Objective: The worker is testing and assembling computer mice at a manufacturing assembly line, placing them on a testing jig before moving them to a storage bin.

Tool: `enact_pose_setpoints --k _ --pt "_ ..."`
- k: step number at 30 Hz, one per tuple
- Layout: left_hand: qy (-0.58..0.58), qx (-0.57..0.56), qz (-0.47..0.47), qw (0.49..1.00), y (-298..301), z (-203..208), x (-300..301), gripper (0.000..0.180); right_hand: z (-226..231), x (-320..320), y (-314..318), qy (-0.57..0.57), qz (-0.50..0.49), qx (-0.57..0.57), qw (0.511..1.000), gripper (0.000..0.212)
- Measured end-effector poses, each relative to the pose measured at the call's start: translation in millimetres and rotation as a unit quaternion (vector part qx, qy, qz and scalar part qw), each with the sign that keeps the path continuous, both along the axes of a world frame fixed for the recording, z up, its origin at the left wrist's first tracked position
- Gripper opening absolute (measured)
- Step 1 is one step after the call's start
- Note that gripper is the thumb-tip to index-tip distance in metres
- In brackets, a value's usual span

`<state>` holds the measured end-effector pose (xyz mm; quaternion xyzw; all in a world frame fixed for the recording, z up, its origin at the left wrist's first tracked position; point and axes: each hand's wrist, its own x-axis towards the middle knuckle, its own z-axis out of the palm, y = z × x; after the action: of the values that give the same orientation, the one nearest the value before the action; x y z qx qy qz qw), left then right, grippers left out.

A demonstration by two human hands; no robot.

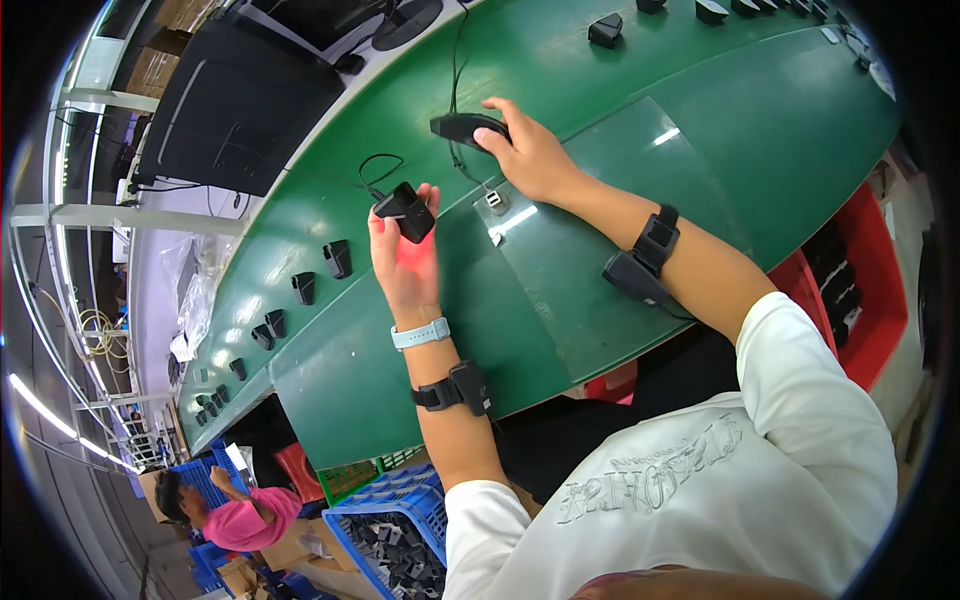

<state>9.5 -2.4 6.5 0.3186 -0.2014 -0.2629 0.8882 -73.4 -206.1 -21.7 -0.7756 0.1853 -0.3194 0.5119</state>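
My left grip (409, 268) holds a cabled black box (405, 212), likely unfinished; right grip (532, 155), a black handset (456, 127); similar boxes (337, 259) remain along the green counter (350, 395).

Green bench (350, 400), glossy from where I'm standing. Clear sheet (560, 270) flat on it, small metal connector (494, 200) by one corner. Black blocky parts (337, 259) strung along left side, more far right.

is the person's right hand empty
No, the right hand holds a long black object over the green table.
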Motion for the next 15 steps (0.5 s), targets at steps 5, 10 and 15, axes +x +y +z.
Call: enact_pose_setpoints --k 5,10,15 --pt "-0.086 0.1 0.045 0.99 2 -15 -2 0.037 5 6 19 -0.122 0.22 0.369 0.895 0.052" --pt "-0.14 0.147 0.089 0.975 -2 -16 -4 0.056 17 -9 18 -0.077 0.279 0.367 0.884 0.052" --pt "-0.191 0.197 0.13 0.953 -5 -12 -5 0.062 14 -8 21 -0.055 0.285 0.355 0.889 0.051"
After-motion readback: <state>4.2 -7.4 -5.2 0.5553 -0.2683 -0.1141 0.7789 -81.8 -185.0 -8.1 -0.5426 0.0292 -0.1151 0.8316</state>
